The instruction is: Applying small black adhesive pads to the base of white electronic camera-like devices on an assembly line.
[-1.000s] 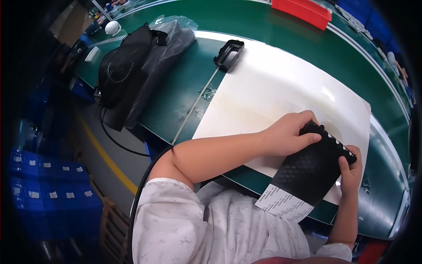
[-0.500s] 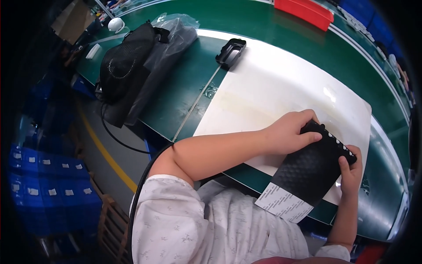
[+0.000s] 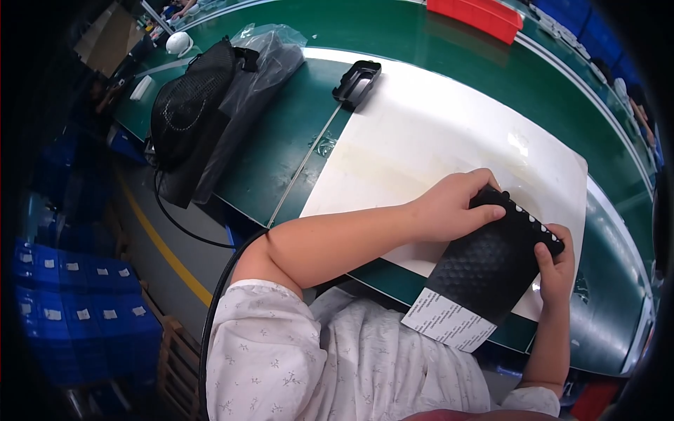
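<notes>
Between my two hands is a flat black panel (image 3: 484, 259) with a dimpled surface, tilted over the near edge of the white sheet. A row of white spots runs along its far edge, and a white printed strip (image 3: 449, 319) covers its near end. My left hand (image 3: 467, 207) grips the far left corner, thumb on top and fingers curled beneath. At the far right corner my right hand (image 3: 556, 259) is closed on the panel in the same way. The undersides of both grips are hidden.
A white sheet (image 3: 435, 140) covers much of the green table (image 3: 281, 168). On its far left corner sits a black frame-like tray (image 3: 357, 84). A black mesh bag (image 3: 193, 105) and clear plastic lie farther left. A red bin (image 3: 474, 19) stands beyond; blue crates (image 3: 77, 309) are at the lower left.
The whole view has shifted slightly, so the table things appear a little farther left. Both hands keep the same hold on the black panel.
</notes>
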The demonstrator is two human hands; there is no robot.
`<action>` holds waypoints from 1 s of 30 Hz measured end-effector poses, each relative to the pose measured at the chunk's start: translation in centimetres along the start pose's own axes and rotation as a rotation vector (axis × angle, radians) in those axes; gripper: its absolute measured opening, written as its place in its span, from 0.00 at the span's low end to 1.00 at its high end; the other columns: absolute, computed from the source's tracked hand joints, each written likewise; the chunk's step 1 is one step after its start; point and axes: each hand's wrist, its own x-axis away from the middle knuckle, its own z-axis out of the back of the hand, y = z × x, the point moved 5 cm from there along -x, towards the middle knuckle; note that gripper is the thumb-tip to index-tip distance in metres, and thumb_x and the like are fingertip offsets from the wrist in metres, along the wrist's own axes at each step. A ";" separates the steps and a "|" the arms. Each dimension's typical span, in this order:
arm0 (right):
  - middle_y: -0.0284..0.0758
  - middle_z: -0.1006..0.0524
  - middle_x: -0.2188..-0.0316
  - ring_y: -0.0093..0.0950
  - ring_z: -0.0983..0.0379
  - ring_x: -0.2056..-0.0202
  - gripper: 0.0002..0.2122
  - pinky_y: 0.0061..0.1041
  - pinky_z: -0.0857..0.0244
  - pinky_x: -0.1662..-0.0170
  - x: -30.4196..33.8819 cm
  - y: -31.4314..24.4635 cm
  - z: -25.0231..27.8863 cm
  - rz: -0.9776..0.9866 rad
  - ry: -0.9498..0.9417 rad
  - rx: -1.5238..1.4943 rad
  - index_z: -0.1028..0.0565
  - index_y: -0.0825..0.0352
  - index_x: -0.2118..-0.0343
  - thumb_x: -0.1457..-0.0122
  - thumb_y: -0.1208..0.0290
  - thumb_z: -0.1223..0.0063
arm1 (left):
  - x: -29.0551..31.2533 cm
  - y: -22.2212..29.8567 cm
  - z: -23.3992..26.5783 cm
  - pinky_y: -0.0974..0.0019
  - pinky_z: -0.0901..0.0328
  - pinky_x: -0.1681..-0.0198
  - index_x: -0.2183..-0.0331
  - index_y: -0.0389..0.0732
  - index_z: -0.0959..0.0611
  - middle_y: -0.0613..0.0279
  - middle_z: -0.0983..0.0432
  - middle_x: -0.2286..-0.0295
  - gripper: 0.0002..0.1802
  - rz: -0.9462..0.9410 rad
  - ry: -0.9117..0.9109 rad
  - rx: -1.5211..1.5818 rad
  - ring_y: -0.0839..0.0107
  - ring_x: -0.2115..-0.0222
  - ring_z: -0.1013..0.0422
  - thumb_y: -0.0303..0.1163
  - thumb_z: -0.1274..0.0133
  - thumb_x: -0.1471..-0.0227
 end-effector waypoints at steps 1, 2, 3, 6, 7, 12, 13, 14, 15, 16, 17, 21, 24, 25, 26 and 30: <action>0.29 0.35 0.70 0.16 0.39 0.69 0.13 0.13 0.45 0.64 0.0 0.1 0.0 0.000 0.000 0.000 0.36 0.68 0.62 0.49 0.71 0.51 | 0.0 0.0 0.0 0.73 0.38 0.69 0.68 0.37 0.32 0.60 0.31 0.75 0.13 -0.004 0.001 -0.010 0.76 0.74 0.35 0.34 0.50 0.53; 0.29 0.35 0.70 0.16 0.39 0.69 0.13 0.14 0.45 0.64 0.0 0.2 0.0 -0.001 -0.003 -0.004 0.36 0.68 0.62 0.50 0.71 0.51 | 0.0 0.0 0.0 0.73 0.38 0.69 0.68 0.37 0.32 0.60 0.31 0.76 0.13 -0.009 0.003 -0.020 0.76 0.74 0.35 0.34 0.50 0.53; 0.29 0.34 0.70 0.16 0.39 0.69 0.13 0.14 0.45 0.64 0.0 0.2 0.1 -0.003 -0.004 -0.007 0.36 0.68 0.62 0.50 0.71 0.50 | 0.0 0.0 0.0 0.73 0.38 0.69 0.68 0.37 0.32 0.60 0.31 0.76 0.13 -0.009 0.001 -0.020 0.76 0.74 0.35 0.34 0.50 0.53; 0.29 0.34 0.70 0.16 0.40 0.69 0.13 0.14 0.45 0.64 -0.1 -0.1 0.0 -0.002 0.003 -0.015 0.36 0.67 0.62 0.50 0.71 0.50 | 0.0 0.1 0.1 0.73 0.38 0.69 0.68 0.37 0.32 0.60 0.31 0.76 0.13 -0.010 -0.001 -0.012 0.76 0.74 0.35 0.34 0.50 0.53; 0.29 0.34 0.70 0.16 0.40 0.69 0.13 0.14 0.45 0.64 0.0 -0.1 -0.1 -0.003 0.004 -0.014 0.36 0.67 0.62 0.50 0.71 0.50 | 0.0 0.1 0.1 0.73 0.38 0.70 0.68 0.37 0.32 0.60 0.31 0.76 0.13 -0.009 0.001 -0.010 0.76 0.74 0.35 0.34 0.50 0.53; 0.29 0.34 0.71 0.16 0.40 0.69 0.12 0.14 0.45 0.64 0.0 0.0 -0.2 -0.021 -0.009 -0.057 0.36 0.67 0.62 0.50 0.72 0.51 | 0.0 0.2 0.2 0.73 0.39 0.70 0.68 0.37 0.32 0.60 0.31 0.76 0.13 0.013 0.004 -0.038 0.77 0.74 0.35 0.34 0.50 0.54; 0.29 0.34 0.71 0.16 0.40 0.69 0.12 0.14 0.45 0.64 0.0 0.0 -0.2 -0.020 -0.007 -0.056 0.36 0.67 0.62 0.50 0.72 0.51 | 0.0 0.1 0.2 0.73 0.39 0.70 0.68 0.37 0.32 0.60 0.31 0.76 0.13 0.022 0.001 -0.035 0.77 0.74 0.35 0.34 0.50 0.54; 0.29 0.34 0.70 0.16 0.39 0.69 0.12 0.14 0.45 0.64 0.0 0.0 -0.1 -0.025 -0.013 -0.056 0.36 0.67 0.62 0.50 0.73 0.51 | 0.0 0.0 0.2 0.73 0.39 0.70 0.68 0.37 0.32 0.60 0.31 0.76 0.13 0.032 -0.002 -0.031 0.77 0.74 0.35 0.34 0.50 0.54; 0.29 0.34 0.70 0.16 0.39 0.69 0.12 0.14 0.45 0.64 0.0 0.0 -0.1 -0.028 -0.019 -0.056 0.36 0.67 0.62 0.50 0.73 0.51 | 0.0 -0.1 0.1 0.73 0.39 0.70 0.68 0.37 0.32 0.60 0.31 0.76 0.13 0.031 -0.004 -0.031 0.77 0.74 0.35 0.34 0.50 0.54; 0.29 0.34 0.70 0.16 0.39 0.69 0.12 0.14 0.45 0.64 0.0 0.0 -0.1 -0.028 -0.016 -0.056 0.36 0.67 0.62 0.50 0.73 0.51 | 0.0 -0.1 0.1 0.70 0.39 0.70 0.69 0.37 0.31 0.56 0.30 0.76 0.13 0.015 0.020 -0.005 0.70 0.75 0.34 0.34 0.50 0.55; 0.29 0.34 0.70 0.16 0.39 0.69 0.12 0.14 0.45 0.63 0.0 0.0 -0.1 -0.021 -0.011 -0.055 0.36 0.67 0.62 0.50 0.73 0.51 | -0.1 0.0 0.1 0.67 0.39 0.71 0.70 0.36 0.30 0.52 0.30 0.77 0.13 -0.001 0.045 0.021 0.63 0.75 0.33 0.34 0.49 0.57; 0.29 0.34 0.70 0.17 0.39 0.68 0.13 0.15 0.45 0.63 0.0 -0.1 -0.2 -0.020 -0.009 -0.049 0.36 0.67 0.62 0.50 0.72 0.50 | -0.1 0.0 0.1 0.67 0.39 0.71 0.70 0.36 0.30 0.52 0.30 0.76 0.13 -0.009 0.041 0.037 0.64 0.75 0.33 0.34 0.49 0.56; 0.30 0.34 0.70 0.17 0.39 0.68 0.13 0.15 0.44 0.63 -0.1 -0.1 -0.2 -0.019 -0.009 -0.055 0.36 0.67 0.62 0.50 0.71 0.50 | -0.1 -0.1 0.1 0.67 0.39 0.70 0.70 0.36 0.30 0.52 0.30 0.76 0.13 -0.002 0.036 0.049 0.64 0.75 0.33 0.34 0.49 0.56; 0.30 0.34 0.70 0.17 0.39 0.68 0.13 0.15 0.44 0.63 -0.1 -0.1 -0.2 -0.019 -0.010 -0.056 0.36 0.67 0.62 0.50 0.71 0.50 | -0.1 -0.2 0.1 0.71 0.39 0.70 0.69 0.36 0.31 0.56 0.30 0.76 0.13 -0.001 0.015 0.022 0.71 0.74 0.34 0.34 0.50 0.55; 0.30 0.34 0.70 0.17 0.39 0.68 0.13 0.15 0.44 0.63 -0.1 0.0 -0.2 -0.028 -0.012 -0.061 0.36 0.67 0.62 0.50 0.71 0.50 | -0.1 -0.2 0.1 0.74 0.39 0.70 0.67 0.37 0.32 0.61 0.31 0.75 0.13 0.000 -0.006 -0.004 0.77 0.74 0.35 0.34 0.50 0.53; 0.30 0.34 0.70 0.17 0.39 0.68 0.13 0.15 0.44 0.63 -0.1 0.0 -0.1 -0.028 -0.010 -0.051 0.36 0.67 0.62 0.50 0.70 0.50 | -0.1 -0.1 0.1 0.73 0.39 0.69 0.67 0.37 0.32 0.61 0.31 0.75 0.13 -0.005 -0.004 -0.012 0.77 0.73 0.35 0.33 0.50 0.53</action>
